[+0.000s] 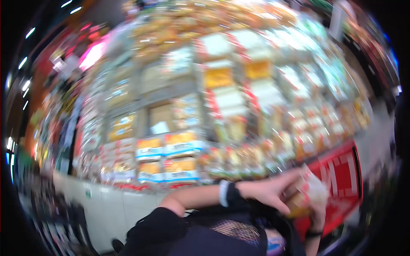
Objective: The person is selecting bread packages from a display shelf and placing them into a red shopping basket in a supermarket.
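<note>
My left hand reaches in from the left, with a white band and a black band at its wrist. Its thumb and fingers close around the near side of a clear bag of bread with red print. On the bag's other side is my right hand, partly hidden behind it, also holding it. Motion blur hides the fine print and the exact finger positions. The bag is held in front of my body, over the near edge of a red shopping basket.
A wide display of packaged baked goods spreads ahead, with bags, boxes and trays in rows. Blue-and-white labelled packs stand at its near edge. Pale floor tiles show at lower left. Shelves of goods line the far left.
</note>
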